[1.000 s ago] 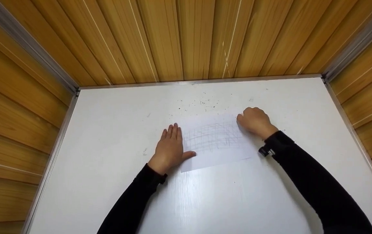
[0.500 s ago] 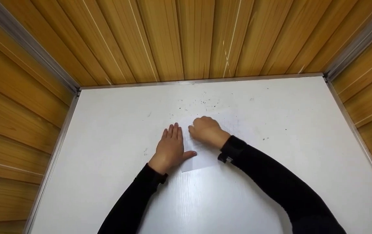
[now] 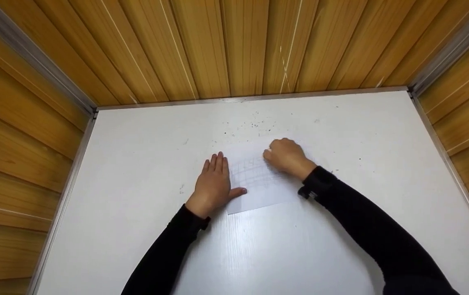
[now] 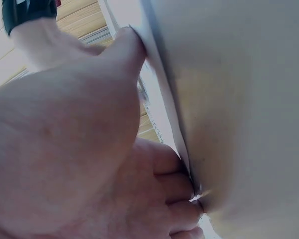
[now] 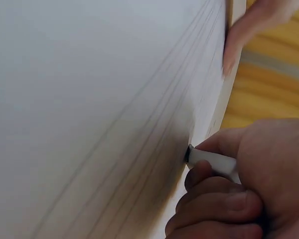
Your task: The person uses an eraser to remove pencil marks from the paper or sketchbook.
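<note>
A white sheet of paper (image 3: 259, 200) with faint pencil grid lines lies on the white table. My left hand (image 3: 211, 186) rests flat on its left edge, thumb spread out over the paper. My right hand (image 3: 287, 157) is over the upper right part of the sheet, covering some of the lines. Between its thumb and curled fingers it grips a white eraser (image 5: 217, 164), whose darkened end meets the paper in the right wrist view. In the head view the hand hides the eraser. The left wrist view shows the left palm (image 4: 74, 129) with its fingertips at the sheet.
Dark crumbs (image 3: 254, 123) are scattered on the table beyond the sheet, with a few smudges (image 3: 182, 188) to the left. Wood-look panels (image 3: 242, 49) wall in the back and both sides. A metal strip (image 3: 234, 99) runs along the table's back edge.
My right hand has swept left across the sheet from its right end, then come partway back to the right. My left hand has stayed in place.
</note>
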